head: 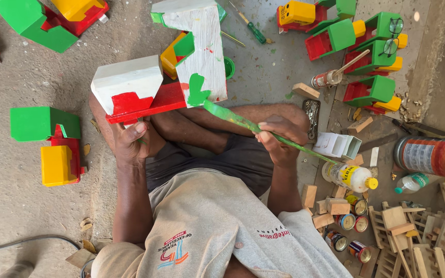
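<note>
the person sits on the concrete floor (21,216) with knees drawn up, looking down at both hands. the left hand (132,141) is clenched on the underside of a wooden toy truck (160,77), holding it up above the lap; the truck is mostly white, with a red band along its lower edge and a fresh green patch on the tall white side panel. the right hand (279,135) grips a paintbrush (263,133) whose handle is smeared green; its green tip lies against the lower corner of the white panel, just beside the green patch, while the handle runs down to the right past the knee.

on the floor to the left stands a finished toy truck (47,141) in green, red and yellow, well apart from the hands. more painted trucks (359,49) are grouped at the upper right, one with a pair of glasses (392,36) resting on it. near the right knee are a glue bottle (350,176) with a yellow cap, a large metal can (431,155) lying on its side, small paint tins (351,221) and loose wood blocks (330,206).
</note>
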